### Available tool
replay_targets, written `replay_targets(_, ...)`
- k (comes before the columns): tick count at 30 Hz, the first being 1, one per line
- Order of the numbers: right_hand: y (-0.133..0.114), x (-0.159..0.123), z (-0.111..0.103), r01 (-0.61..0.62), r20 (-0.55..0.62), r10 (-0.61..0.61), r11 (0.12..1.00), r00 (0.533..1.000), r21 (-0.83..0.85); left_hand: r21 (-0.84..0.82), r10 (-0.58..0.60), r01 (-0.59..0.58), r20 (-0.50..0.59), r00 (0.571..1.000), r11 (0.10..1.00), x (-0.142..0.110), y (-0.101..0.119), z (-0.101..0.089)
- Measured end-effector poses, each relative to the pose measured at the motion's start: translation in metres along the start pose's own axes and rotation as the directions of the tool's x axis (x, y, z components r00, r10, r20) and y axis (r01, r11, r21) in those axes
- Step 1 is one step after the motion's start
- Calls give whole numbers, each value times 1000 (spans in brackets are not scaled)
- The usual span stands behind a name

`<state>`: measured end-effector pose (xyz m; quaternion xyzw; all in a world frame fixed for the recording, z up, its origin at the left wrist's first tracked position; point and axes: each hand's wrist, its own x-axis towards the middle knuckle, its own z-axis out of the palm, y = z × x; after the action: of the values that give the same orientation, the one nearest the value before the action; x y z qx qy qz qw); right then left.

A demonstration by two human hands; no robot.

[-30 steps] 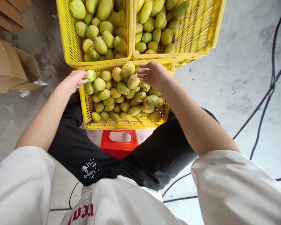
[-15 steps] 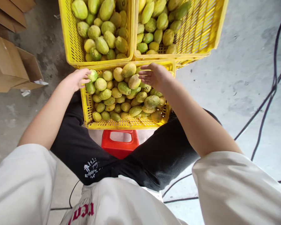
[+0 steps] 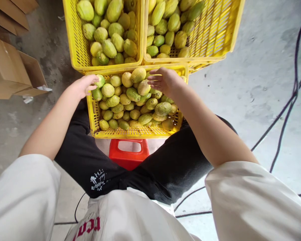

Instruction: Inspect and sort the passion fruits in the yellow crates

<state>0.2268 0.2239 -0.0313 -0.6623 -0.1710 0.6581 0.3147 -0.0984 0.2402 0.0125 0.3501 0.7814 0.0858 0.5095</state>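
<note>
While L hand (image 3: 84,85) & R hand (image 3: 167,81) are half-open, nothing visibly gripped, green fruit (image 3: 101,81) & yellowish fruit (image 3: 143,87) by resp. fingertips, it's prob. reaching, & gripping'd need fingers curled.

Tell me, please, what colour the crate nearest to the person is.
The nearest crate is yellow; it shows best in the head view.

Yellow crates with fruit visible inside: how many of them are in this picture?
3: the near crate and, beyond it side by side, the far-left crate and the far-right crate. More may be hidden underneath.
</note>
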Motion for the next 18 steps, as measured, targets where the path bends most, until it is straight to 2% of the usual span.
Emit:
replay_targets(5,1,3,-3,12,34,-11,999,999,-49,-25,6,-6,22,1000,1000,1,-1,4)
replay_targets(13,-7,-10,6,-38,-29,39,999,999,27,-37,37,-37,1,999,999,1,-3,5)
replay_targets(16,-9,-15,7,-3,-45,1,999,999,-33,-42,35,-34,10,999,999,3,-4,7)
replay_targets(18,-7,-14,6,43,-47,-51,989,998,-144,-68,34,-33,13,999,997,6,-6,8)
